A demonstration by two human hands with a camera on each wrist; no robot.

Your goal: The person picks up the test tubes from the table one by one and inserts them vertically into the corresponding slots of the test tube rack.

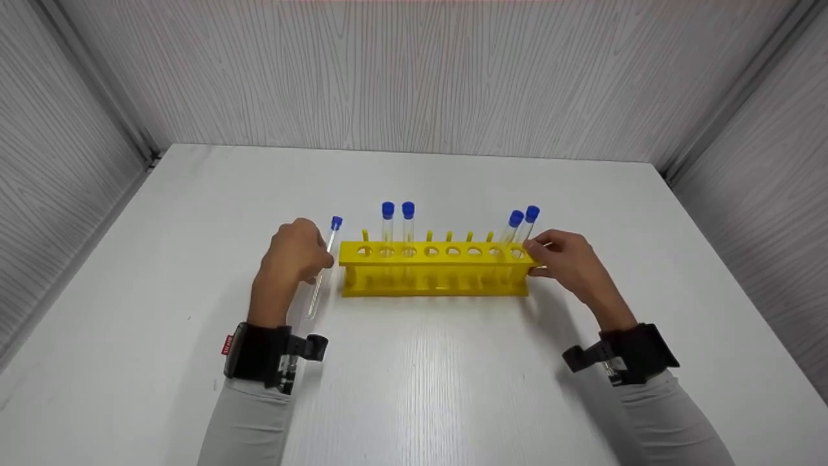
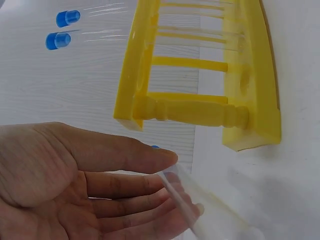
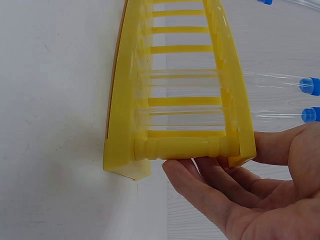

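A clear test tube (image 1: 315, 299) with a blue cap leans in my left hand (image 1: 292, 254), just left of the yellow test tube rack (image 1: 436, 263). Thumb and fingers pinch this tube (image 2: 212, 212) below its cap in the left wrist view, and its lower end slants down, apart from the rack. My right hand (image 1: 570, 262) grips the right end of the rack's top plate, thumb above and fingers beneath, near the end post (image 3: 182, 148). Two capped tubes (image 1: 387, 210) stand upright towards the left of the rack. Two more (image 1: 532, 213) tilt at its right end.
The rack stands on a white table (image 1: 427, 375), with bare holes in its middle and at its left end. Thin yellow pegs (image 1: 449, 236) rise along its back. Grey wood-grain panels (image 1: 414, 77) enclose the table at the back and sides.
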